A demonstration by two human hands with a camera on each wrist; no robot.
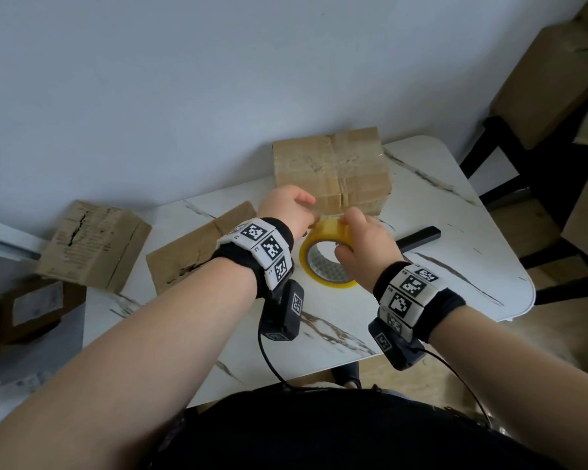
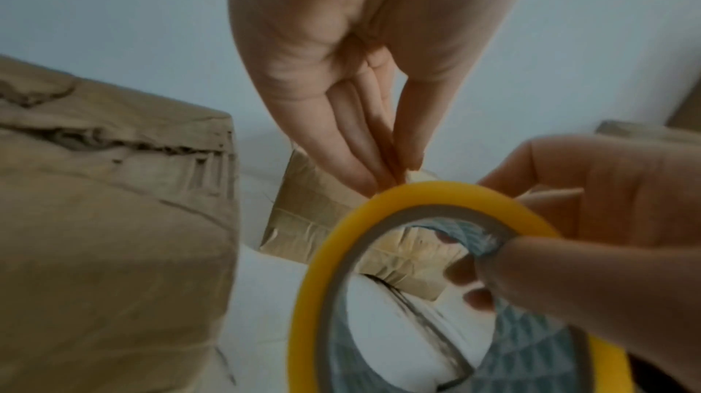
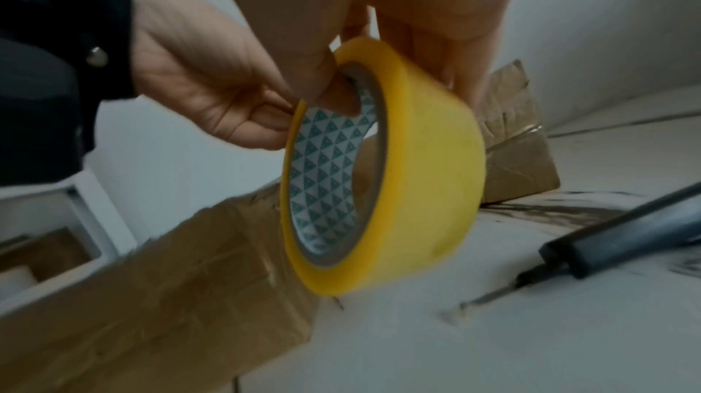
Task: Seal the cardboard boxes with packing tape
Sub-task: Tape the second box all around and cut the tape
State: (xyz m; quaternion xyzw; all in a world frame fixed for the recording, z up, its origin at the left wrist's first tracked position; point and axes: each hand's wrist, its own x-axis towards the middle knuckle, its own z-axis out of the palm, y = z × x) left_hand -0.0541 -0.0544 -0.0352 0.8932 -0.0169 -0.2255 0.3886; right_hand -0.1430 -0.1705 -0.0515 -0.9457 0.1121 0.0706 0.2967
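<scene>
Tape roll (image 1: 326, 256), yellow with a patterned core, is held above the middle of the marble table (image 1: 455, 232) in the head view. The right hand (image 1: 360, 239) grips its top rim, thumb hooked inside the core. The left hand (image 1: 289, 212) pinches at the roll's far edge with fingertips together. A taped cardboard box (image 1: 333, 167) stands at the table's far edge, just behind the hands. A flattened box (image 1: 197, 245) lies near the left edge, and a black utility knife (image 1: 418, 237) lies toward the right edge. Another box (image 1: 92, 242) sits off the table to the left.

From the left wrist, the left hand (image 2: 364, 69) has its fingers (image 2: 353, 153) pressed together against the thumb at the roll's (image 2: 417, 198) outer rim; whether a tape end is caught between them cannot be told.

From the right wrist, the right hand (image 3: 417, 9) clasps the roll (image 3: 428, 174), with the knife (image 3: 614, 234) on the table beside it.
</scene>
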